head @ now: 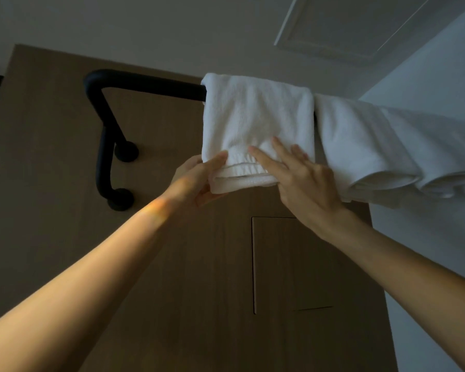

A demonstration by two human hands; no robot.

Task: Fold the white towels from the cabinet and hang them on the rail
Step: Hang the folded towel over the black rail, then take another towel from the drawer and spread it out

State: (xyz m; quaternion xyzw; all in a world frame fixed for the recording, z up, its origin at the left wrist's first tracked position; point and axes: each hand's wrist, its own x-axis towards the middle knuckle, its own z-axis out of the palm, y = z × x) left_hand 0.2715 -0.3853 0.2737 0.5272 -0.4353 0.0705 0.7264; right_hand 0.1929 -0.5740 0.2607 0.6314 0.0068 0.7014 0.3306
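A folded white towel (255, 116) hangs over the black rail (145, 83) high on a wooden wall panel. My left hand (199, 181) pinches its lower left corner, thumb in front and fingers behind the hem. My right hand (301, 178) lies flat with straight fingers against the towel's lower right part. To the right, two more white towels (365, 146) hang over the same rail, which they hide.
The rail bends down at its left end into two round wall mounts (118, 200). A rectangular flush panel (287, 264) is set in the wood below the towels. A pale wall (427, 76) stands at the right, with a ceiling hatch (341, 25) overhead.
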